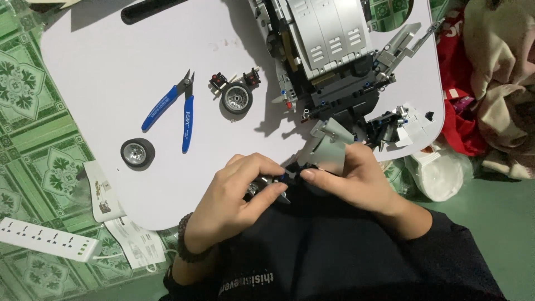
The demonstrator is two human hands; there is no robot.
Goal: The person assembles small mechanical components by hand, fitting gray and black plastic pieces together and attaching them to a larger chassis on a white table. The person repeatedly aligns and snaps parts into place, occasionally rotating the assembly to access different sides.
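Observation:
My left hand (237, 200) and my right hand (356, 178) meet at the near edge of a white table (111, 83), pinching a small grey and black brick-built assembly (273, 184) between the fingertips. A grey angled panel (332, 146) sticks up just beyond my right fingers. Behind it stands a large grey and black brick-built vehicle model (329, 50). On the table lie blue-handled cutters (178, 108), a loose wheel (137, 153) and a second wheel (237, 98) with small parts beside it.
A white and black sub-assembly (404, 125) rests at the table's right edge. Paper leaflets (120, 223) and a white power strip (47, 239) lie on the green patterned floor at left. Red and beige cloth (490, 83) is piled on the right.

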